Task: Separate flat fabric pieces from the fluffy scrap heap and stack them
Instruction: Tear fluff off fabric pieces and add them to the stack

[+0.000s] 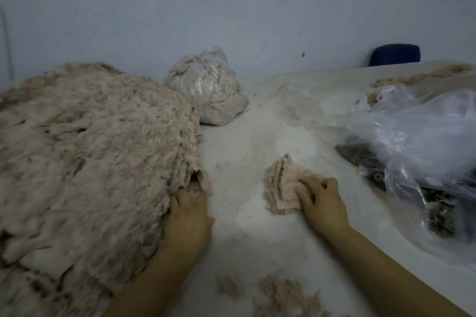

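Large mound of fluffy pale-pink fabric scraps (87,162): lying along the left side of the white, lint-dusted worktop (244,136), spreading from the near edge toward the far wall.

Left hand (188,216): reaching into the right-hand margin of the mound near the worktop's near edge, fingertips disappearing under a curling flap of scrap; whether it is grasping anything cannot be told.

Small stack of flat pale-pink fabric pieces (282,185): sitting at the middle of the worktop, well apart from the mound, its layered edges fanning out toward the left.

Right hand (319,201): resting on the near right corner of the stack, fingers curling down and pinching the topmost pieces.

Clear plastic bag stuffed with pale scraps (206,87): standing at the far edge by the wall, just beside the mound's far right margin.

Loose, crumpled clear plastic sheeting (417,136): lying along the right edge, partly covering dark grey items (360,154) too blurred to identify.

Loose tufts of pinkish fluff (278,293): scattering along the near edge, between the two forearms.

Further pinkish scraps (422,74): lying at the far right corner.

Dark blue rounded object (395,54): showing beyond the far right edge, against the wall.
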The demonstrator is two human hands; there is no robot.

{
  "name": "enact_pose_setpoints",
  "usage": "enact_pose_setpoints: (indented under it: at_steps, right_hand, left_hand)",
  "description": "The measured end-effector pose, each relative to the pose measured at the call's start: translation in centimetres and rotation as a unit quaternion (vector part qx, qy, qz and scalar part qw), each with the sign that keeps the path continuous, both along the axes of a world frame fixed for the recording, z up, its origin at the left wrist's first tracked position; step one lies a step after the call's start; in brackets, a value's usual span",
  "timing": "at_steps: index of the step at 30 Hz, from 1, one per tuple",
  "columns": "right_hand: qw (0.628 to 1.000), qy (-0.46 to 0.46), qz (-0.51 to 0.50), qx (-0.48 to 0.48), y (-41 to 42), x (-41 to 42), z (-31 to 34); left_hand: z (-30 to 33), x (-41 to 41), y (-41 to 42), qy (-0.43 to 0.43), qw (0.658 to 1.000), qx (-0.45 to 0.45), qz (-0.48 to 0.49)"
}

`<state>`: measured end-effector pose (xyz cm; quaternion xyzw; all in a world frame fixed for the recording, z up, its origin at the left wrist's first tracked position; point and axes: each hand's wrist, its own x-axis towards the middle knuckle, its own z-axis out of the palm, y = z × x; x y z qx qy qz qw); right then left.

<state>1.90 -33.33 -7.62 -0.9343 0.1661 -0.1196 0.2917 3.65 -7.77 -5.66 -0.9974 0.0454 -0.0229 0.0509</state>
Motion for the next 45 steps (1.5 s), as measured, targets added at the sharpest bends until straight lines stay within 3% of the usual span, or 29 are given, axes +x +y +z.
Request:
enact_pose_setpoints:
  at_steps: [3, 6, 9, 12, 16, 19, 21, 23, 25, 28, 31, 34, 36, 38, 45]
  right_hand:
    - [0.998, -0.041, 0.009, 0.040, 0.7, -0.3, 0.5]
    - [0.985, -0.144, 0.037, 0.084, 2.4, -1.4, 1.0]
    - [0.963, -0.084, 0.123, 0.223, 5.4, -2.8, 1.4]
    - [0.872, 0.044, 0.181, 0.453, 8.2, -4.1, 2.0]
    - [0.849, -0.002, 0.124, 0.513, 8.5, -4.8, 2.2]
    - [0.778, 0.006, 0.140, 0.612, 8.0, -5.2, 2.5]
    - [0.747, 0.027, 0.158, 0.645, 8.2, -5.4, 2.6]
    - [0.761, 0.036, 0.170, 0.626, 8.3, -5.6, 2.5]
    - [0.792, 0.018, 0.142, 0.593, 8.3, -5.6, 2.1]
    - [0.829, -0.009, 0.051, 0.558, 7.6, -5.2, 1.7]
    - [0.807, 0.013, 0.115, 0.579, 7.5, -5.7, 2.4]
    - [0.853, -0.004, 0.171, 0.494, 8.1, -6.3, 2.4]
    - [0.842, -0.052, 0.125, 0.523, 8.2, -6.3, 2.4]
    - [0.816, -0.075, 0.078, 0.567, 7.8, -6.0, 2.5]
    - [0.832, -0.155, 0.025, 0.531, 6.7, -5.5, 3.2]
  left_hand:
    - [-0.7, 0.3, 1.1, 0.029, 0.998, -0.051, -0.016]
    - [-0.9, 0.7, 1.4, 0.007, 0.960, -0.268, -0.079]
    - [-0.1, -1.0, -0.3, 0.009, 0.880, -0.465, -0.099]
    - [0.0, -3.3, -2.7, 0.069, 0.807, -0.571, -0.139]
    - [0.6, -4.2, -3.1, 0.073, 0.657, -0.748, -0.063]
    - [0.8, -3.9, -2.8, 0.160, 0.545, -0.823, 0.032]
    - [1.0, -4.3, -3.3, 0.246, 0.510, -0.824, 0.024]
    - [1.1, -4.6, -4.1, 0.239, 0.486, -0.840, 0.028]
    - [1.0, -4.5, -4.4, 0.177, 0.497, -0.847, 0.068]
    - [1.0, -4.2, -4.3, 0.150, 0.494, -0.852, 0.079]
    - [1.2, -4.5, -4.4, 0.160, 0.506, -0.844, 0.078]
    - [1.2, -4.8, -4.9, 0.201, 0.504, -0.838, 0.065]
    - [1.1, -4.9, -4.9, 0.212, 0.484, -0.847, 0.056]
    - [0.9, -4.8, -4.5, 0.200, 0.488, -0.847, 0.059]
    - [0.0, -4.1, -3.1, 0.049, 0.672, -0.733, 0.091]
